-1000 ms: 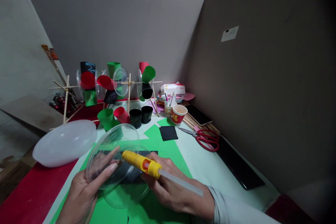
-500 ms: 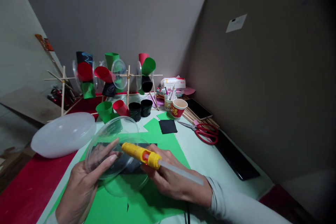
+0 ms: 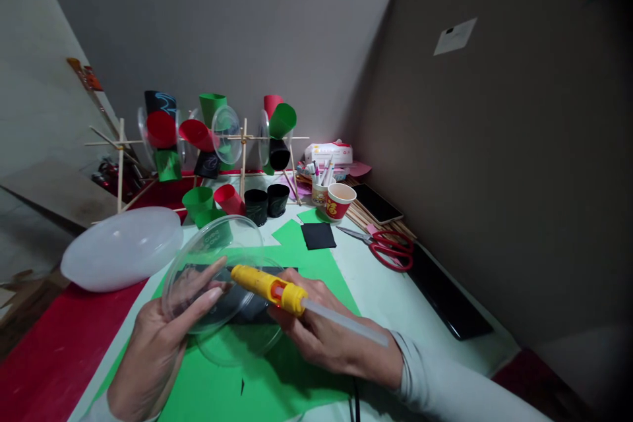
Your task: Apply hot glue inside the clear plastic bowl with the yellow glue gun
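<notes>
A clear lid [image 3: 242,244] is held tilted by the left hand [image 3: 153,343], its rim pinched between narrowed fingers. A yellow glue gun [image 3: 264,285] is gripped by the right hand [image 3: 341,336], the fingers wrapped around it; its nozzle is pointed at the lid, though whether contact is made cannot be told. Below, a second clear disc [image 3: 232,353] and a black strip [image 3: 257,316] are seen over a green sheet [image 3: 212,395], which is spread on the surface [image 3: 390,316]. Red-handled scissors [image 3: 388,250] are placed to the right.
</notes>
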`<action>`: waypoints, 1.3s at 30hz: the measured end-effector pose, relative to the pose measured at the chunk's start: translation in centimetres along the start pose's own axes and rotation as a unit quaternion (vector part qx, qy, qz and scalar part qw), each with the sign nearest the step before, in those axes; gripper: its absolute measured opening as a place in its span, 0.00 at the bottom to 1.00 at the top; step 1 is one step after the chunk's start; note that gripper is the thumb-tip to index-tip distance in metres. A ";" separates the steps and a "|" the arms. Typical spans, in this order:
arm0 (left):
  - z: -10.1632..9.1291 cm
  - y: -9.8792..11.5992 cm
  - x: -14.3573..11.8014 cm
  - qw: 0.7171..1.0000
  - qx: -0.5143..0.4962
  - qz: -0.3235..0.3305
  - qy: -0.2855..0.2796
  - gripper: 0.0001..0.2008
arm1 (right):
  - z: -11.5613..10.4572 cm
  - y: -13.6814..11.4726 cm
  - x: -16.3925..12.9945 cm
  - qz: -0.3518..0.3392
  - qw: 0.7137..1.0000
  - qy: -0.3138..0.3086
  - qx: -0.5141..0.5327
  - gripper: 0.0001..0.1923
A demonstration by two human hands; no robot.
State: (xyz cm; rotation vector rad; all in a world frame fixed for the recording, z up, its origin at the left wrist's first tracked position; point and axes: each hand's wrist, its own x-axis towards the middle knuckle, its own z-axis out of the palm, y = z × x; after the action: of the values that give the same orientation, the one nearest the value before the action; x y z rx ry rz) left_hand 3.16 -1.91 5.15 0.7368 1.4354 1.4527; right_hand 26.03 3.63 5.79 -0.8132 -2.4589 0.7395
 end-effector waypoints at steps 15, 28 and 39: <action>0.1 0.3 -0.4 1.000 0.007 0.000 0.003 0.25 | 0.0 -0.1 -0.1 -0.002 1.000 -0.009 0.009 0.06; 0.2 -0.2 0.8 0.999 0.016 0.026 0.011 0.30 | 0.0 -0.3 -0.1 -0.003 1.000 -0.002 0.006 0.07; -2.9 -4.3 3.4 0.998 -0.008 0.048 -0.037 0.23 | 0.2 0.2 0.3 0.000 1.000 0.006 -0.015 0.09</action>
State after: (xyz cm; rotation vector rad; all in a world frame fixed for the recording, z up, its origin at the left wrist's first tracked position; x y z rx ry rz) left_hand 0.15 -0.53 -0.06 0.8516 1.3457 1.4924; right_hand 25.79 3.92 5.60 -0.8258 -2.4654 0.6976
